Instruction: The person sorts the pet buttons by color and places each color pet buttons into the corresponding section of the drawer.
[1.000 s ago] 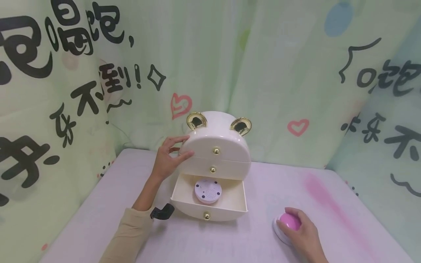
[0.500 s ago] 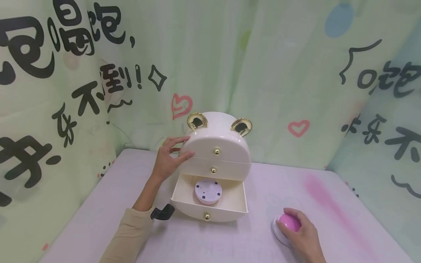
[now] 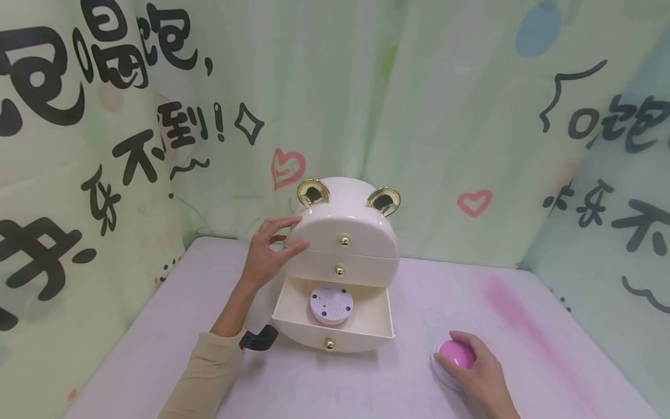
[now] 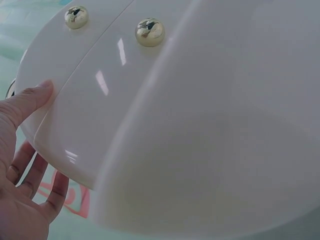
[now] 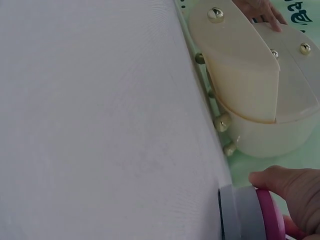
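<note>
A white drawer box point(image 3: 366, 233) with gold-rimmed ears and gold knobs stands in the middle of the table. My left hand point(image 3: 262, 256) grips its upper left side, the thumb on the front and the fingers round the edge. The bottom drawer point(image 3: 361, 343) is pulled out. In it lies a round pale purple disc point(image 3: 331, 305) with dark feet and speaker holes facing up. To the right, my right hand point(image 3: 484, 375) holds a round push button point(image 3: 455, 352) with a pink top and white base on the table. In the right wrist view the thumb touches the button's pink edge point(image 5: 270, 215).
A pale tablecloth point(image 3: 408, 384) covers the table, with a pink streak point(image 3: 523, 320) at the right. Green printed curtains point(image 3: 445, 116) close in the back and sides. A black strap point(image 3: 259, 337) sits at the left wrist.
The right hand and the push button have shifted slightly to the left. The left hand, the box and its pulled-out drawer stay in place.
</note>
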